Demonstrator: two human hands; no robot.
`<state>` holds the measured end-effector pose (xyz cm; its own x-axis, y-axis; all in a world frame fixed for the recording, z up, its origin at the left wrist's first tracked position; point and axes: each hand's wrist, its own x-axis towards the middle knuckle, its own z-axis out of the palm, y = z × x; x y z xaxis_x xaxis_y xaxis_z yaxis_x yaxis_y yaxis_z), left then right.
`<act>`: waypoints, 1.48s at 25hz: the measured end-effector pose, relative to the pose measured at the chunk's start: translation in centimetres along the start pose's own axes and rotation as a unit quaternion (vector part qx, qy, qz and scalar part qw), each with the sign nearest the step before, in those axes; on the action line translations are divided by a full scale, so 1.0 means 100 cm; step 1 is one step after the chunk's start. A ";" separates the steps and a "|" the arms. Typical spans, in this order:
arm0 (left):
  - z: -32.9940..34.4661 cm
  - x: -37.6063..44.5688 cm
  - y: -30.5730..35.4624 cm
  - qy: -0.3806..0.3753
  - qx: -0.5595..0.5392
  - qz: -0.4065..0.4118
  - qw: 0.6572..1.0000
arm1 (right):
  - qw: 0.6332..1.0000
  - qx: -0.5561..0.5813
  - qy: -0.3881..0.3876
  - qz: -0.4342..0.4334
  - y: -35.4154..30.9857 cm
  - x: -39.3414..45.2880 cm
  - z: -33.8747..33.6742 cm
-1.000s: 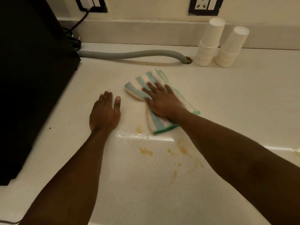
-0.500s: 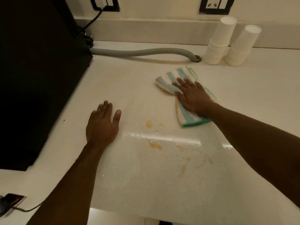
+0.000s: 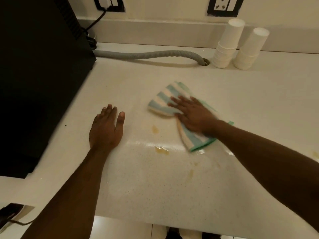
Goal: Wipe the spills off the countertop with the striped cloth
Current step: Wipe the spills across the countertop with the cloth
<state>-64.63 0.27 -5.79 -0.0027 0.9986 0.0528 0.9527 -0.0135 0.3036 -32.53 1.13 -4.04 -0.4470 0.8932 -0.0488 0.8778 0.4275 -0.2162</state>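
- Head view: the pale worktop [image 3: 259, 100] runs from its near edge, where floor tiles show below, back to a raised ledge at the wall; open surface lies to the right of the striped cloth [image 3: 172, 102] and behind it as far as the grey hose [image 3: 146, 55].
- A black appliance [image 3: 34, 75] closes off the room well to the left of the cloth.
- Counted: one cloth, two stacks of white paper cups [image 3: 226, 44], one hose, two wall sockets, two hands.
- At least four yellow-brown spills [image 3: 161, 150] lie on the worktop, one just left of the cloth, the others nearer the front edge than the cloth.
- The right hand [image 3: 193, 116] lies flat on the cloth, fingers spread, pressing it to the worktop without closing around it; cloth ends stick out on both sides of the palm.
- The left hand [image 3: 106, 130] rests palm down and relaxed on bare worktop, left of the cloth, holding nothing.
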 end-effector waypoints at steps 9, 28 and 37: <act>0.009 0.016 0.038 -0.054 0.007 0.026 0.998 | 0.972 -0.022 0.041 0.232 0.055 0.000 -0.015; 0.045 0.040 0.168 -0.105 0.042 0.167 0.979 | 0.936 0.027 0.069 0.343 0.163 -0.135 -0.028; 0.094 0.032 0.287 -0.119 0.001 0.249 0.961 | 0.933 0.004 0.109 0.344 0.227 -0.286 -0.030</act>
<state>-34.41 3.56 -5.88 0.5229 0.8519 -0.0283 0.8187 -0.4927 0.2948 0.72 -14.26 -4.67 0.2667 0.9636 0.0199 0.9425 -0.2565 -0.2140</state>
